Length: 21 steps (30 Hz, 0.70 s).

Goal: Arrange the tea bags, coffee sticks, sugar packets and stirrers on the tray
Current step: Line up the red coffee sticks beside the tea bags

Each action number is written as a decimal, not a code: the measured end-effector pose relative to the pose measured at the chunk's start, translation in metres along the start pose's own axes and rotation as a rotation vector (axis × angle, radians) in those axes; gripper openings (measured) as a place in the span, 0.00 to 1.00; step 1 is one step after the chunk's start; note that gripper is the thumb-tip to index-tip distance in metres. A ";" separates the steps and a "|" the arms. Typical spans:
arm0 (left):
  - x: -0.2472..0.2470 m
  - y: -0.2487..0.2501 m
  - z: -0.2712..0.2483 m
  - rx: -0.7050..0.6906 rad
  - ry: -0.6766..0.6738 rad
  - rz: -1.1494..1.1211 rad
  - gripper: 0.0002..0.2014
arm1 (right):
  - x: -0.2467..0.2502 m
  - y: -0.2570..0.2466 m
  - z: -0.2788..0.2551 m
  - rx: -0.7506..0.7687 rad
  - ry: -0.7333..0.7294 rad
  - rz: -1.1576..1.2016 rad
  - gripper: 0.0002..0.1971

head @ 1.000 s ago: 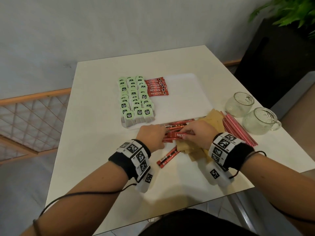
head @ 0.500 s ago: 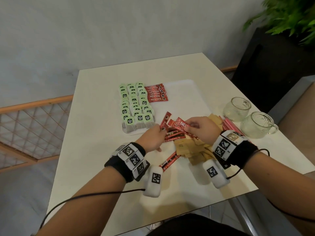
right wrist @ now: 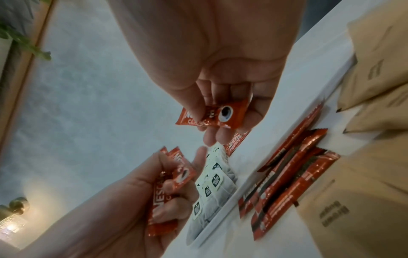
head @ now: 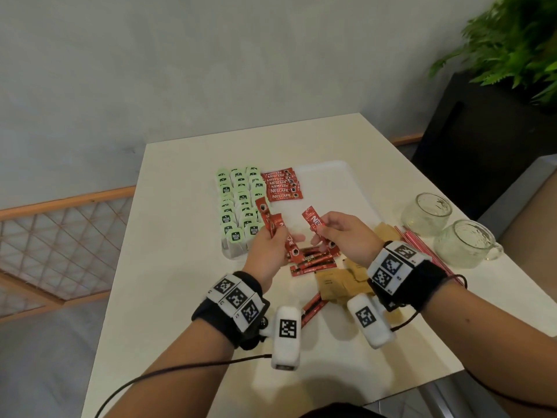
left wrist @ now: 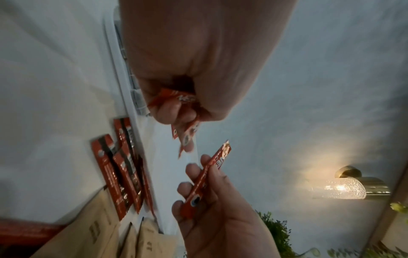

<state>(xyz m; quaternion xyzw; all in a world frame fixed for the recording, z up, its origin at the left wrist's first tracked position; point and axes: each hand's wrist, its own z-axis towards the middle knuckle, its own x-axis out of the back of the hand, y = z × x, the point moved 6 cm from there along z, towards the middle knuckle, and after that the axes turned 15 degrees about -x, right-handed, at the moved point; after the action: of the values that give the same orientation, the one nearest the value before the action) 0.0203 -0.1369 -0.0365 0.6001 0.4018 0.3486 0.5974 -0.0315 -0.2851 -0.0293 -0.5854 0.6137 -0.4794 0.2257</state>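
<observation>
Fingers of the left hand (head: 268,248) curl round several coffee sticks (head: 272,226) above the tray (head: 328,182); the right hand (head: 346,236) pinches one stick (head: 316,226). Left wrist view: the held bundle (left wrist: 183,103). Right wrist view: the single stick (right wrist: 218,111).

Both hands (head: 268,247) (head: 346,236) raised, fingers (right wrist: 198,111) curled

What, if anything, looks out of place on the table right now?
One coffee stick lies alone near the table's front edge, apart from the loose sticks by the tray. Nothing looks spilled or damaged.
</observation>
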 end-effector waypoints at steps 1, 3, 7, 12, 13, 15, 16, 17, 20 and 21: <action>0.002 0.001 0.001 0.008 -0.008 0.017 0.07 | -0.001 -0.001 0.001 -0.015 -0.021 0.006 0.06; 0.007 0.001 0.004 0.019 -0.018 0.060 0.08 | -0.001 -0.003 0.004 -0.030 -0.047 -0.020 0.07; 0.011 0.003 0.010 -0.032 -0.100 0.128 0.12 | -0.003 -0.010 0.009 -0.015 -0.034 -0.167 0.07; 0.014 0.009 0.015 -0.104 -0.120 0.149 0.13 | -0.007 -0.028 0.009 0.051 -0.074 -0.238 0.09; 0.014 0.009 0.017 -0.119 -0.114 0.154 0.12 | -0.007 -0.032 0.010 0.067 -0.072 -0.246 0.10; 0.013 0.008 0.019 -0.125 -0.102 0.143 0.10 | -0.004 -0.035 0.013 0.084 -0.055 -0.225 0.10; 0.012 0.008 0.021 -0.121 -0.093 0.139 0.09 | -0.002 -0.035 0.017 0.084 -0.045 -0.212 0.10; 0.011 0.008 0.023 -0.117 -0.081 0.139 0.07 | 0.001 -0.035 0.020 0.078 -0.033 -0.204 0.11; 0.008 0.009 0.030 -0.101 -0.041 0.124 0.06 | 0.014 -0.032 0.031 0.043 0.000 -0.165 0.13; 0.008 0.010 0.034 -0.096 -0.025 0.107 0.06 | 0.019 -0.031 0.035 0.033 0.003 -0.132 0.13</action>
<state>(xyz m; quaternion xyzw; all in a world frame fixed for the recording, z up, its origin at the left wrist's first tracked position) 0.0550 -0.1443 -0.0286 0.5955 0.3446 0.3915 0.6110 0.0100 -0.3095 -0.0127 -0.6201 0.5661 -0.5040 0.2025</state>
